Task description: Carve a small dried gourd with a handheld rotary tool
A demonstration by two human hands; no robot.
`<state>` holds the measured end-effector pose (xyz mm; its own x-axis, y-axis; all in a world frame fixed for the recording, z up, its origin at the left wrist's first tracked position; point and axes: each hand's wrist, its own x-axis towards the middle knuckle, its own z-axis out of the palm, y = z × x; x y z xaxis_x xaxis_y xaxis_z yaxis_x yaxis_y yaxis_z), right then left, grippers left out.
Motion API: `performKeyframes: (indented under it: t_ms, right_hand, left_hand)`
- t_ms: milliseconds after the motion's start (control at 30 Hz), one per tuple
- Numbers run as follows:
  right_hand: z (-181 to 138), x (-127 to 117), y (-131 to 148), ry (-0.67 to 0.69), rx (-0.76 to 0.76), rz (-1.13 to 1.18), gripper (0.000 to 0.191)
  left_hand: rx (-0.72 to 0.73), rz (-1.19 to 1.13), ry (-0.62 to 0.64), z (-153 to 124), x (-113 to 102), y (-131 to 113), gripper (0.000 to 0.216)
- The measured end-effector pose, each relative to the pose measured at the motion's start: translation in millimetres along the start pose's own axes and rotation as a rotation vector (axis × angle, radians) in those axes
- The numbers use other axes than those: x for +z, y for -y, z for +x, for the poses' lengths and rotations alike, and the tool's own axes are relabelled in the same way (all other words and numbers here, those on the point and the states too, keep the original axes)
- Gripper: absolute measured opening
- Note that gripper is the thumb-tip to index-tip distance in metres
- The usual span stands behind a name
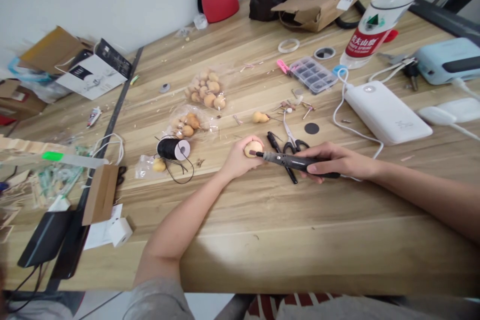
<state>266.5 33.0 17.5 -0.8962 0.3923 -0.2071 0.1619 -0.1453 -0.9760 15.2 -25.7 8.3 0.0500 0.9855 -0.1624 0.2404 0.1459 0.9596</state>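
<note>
My left hand (242,157) is closed around a small pale gourd (252,149), its rounded end facing the tool. In my right hand (333,160) is a black rotary tool (292,161), a pen-shaped grinder with a cable trailing off to the right. Its brownish tip lies over the gourd's face; whether they touch I cannot tell. Just behind the tool lie scissors (290,135) with dark handles and a black pen (290,175), partly hidden under it. A small gourd with a stem (260,117) rests beyond my left hand.
Bags of small gourds (207,91) and a black thread spool (170,149) lie left of centre. A white power bank (388,112), water bottle (369,35) and compartment box (313,74) stand to the right. Grinding bits (288,109) are scattered behind the scissors. Boxes (93,72) stand left.
</note>
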Motion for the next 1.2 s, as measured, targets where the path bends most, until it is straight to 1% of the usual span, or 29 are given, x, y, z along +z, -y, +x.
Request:
performKeyframes:
  t_ms: [300,533,767,1000,1200]
  right_hand:
    - [0.8,0.4,1.0,-0.021,-0.005,0.048,0.026]
    - [0.4,0.3,0.4,-0.008,-0.001,-0.028,0.03]
    - [1.5,-0.9,0.0,-0.024,-0.019,0.05,0.025]
    - [0.1,-0.2,0.1,0.012,-0.009,0.001,0.023]
    - [0.5,-0.2,0.8,-0.011,-0.024,0.043,0.022]
  left_hand:
    - [0.02,0.01,0.013,0.1,0.5,1.2,0.035]
    - [0.02,0.001,0.0,0.2,-0.2,0.4,0.03]
    - [0.012,0.013,0.001,0.6,1.5,2.8,0.038]
    - [0.039,0.016,0.005,0.8,-0.4,0.5,0.03]
    - [0.02,-0.007,0.013,0.8,1.5,1.9,0.036]
